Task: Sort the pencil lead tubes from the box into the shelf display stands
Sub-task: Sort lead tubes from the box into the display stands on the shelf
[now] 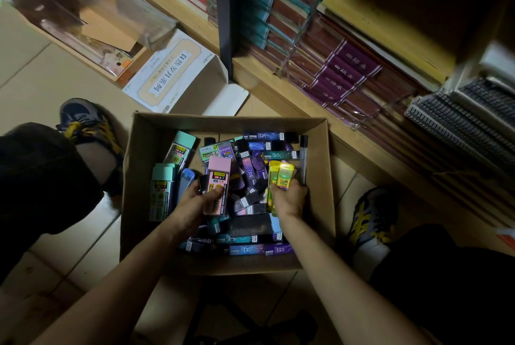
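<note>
Down on a pale tiled floor, hard against wooden shelving crammed with wrapped notebooks. On the tiles, an open cardboard box heaped with pencil lead tubes. Gripped in the left hand, a pink tube over the heap; clutched in the right hand, yellow tubes near the box's right wall. Beyond the box, a white carton

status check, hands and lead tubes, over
Left hand grips pink lead tube. Right hand grips yellow lead tubes. Both inside cardboard box, over loose pile of tubes. Nothing in the way.
</note>
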A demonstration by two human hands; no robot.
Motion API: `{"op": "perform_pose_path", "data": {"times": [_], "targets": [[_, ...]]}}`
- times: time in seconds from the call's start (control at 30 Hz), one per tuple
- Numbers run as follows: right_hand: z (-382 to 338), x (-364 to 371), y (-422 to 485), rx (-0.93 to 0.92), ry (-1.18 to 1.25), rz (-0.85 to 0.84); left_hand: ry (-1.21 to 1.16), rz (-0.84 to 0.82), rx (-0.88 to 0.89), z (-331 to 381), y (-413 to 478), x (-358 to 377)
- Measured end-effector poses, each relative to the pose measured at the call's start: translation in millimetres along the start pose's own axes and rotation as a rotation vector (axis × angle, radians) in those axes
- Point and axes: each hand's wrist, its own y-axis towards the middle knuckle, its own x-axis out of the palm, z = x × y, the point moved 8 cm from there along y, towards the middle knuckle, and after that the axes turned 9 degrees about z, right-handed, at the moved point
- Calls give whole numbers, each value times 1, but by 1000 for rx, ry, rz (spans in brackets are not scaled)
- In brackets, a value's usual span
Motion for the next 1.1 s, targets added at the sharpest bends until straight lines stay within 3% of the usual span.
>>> {"op": "perform_pose_path", "data": {"times": [0.13,0.53,0.73,0.8,0.93,1.1], "targets": [[-7,-3,-2,-33,-97,68,-14,18,-10,-3,2,-4],[22,-9,7,165,125,-51,-33,-14,-7,1,-5,1],[12,-20,-2,129,248,-8,-79,-47,-4,5,-15,7],[6,-24,-12,119,365,-74,-90,-43,-9,4,-17,10],[-25,-21,-48,35,489,-424,-48,-49,32,9,-27,30],[-64,-31,-81,-80,470,-466,-78,-159,100,29,-52,63]]}}
